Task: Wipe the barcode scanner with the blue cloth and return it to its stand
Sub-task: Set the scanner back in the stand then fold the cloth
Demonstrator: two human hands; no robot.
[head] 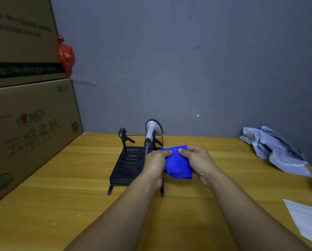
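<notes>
The grey-and-black handheld barcode scanner (151, 132) sits upright in its black slotted metal stand (128, 164) at the back of the yellow wooden table (61, 196), near the wall. Just in front of it, both hands are closed on the crumpled bright blue cloth (177, 164): left hand (156, 164) gripping one edge, right hand (196, 161) pinching the other.

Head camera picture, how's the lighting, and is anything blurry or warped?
Head view: dim, even light with no glare; the blue cloth stands out sharply; print on the cardboard boxes is smeared; wide-angle bending tilts the boxes and stretches the forearms; the scanner is fairly clear.
</notes>
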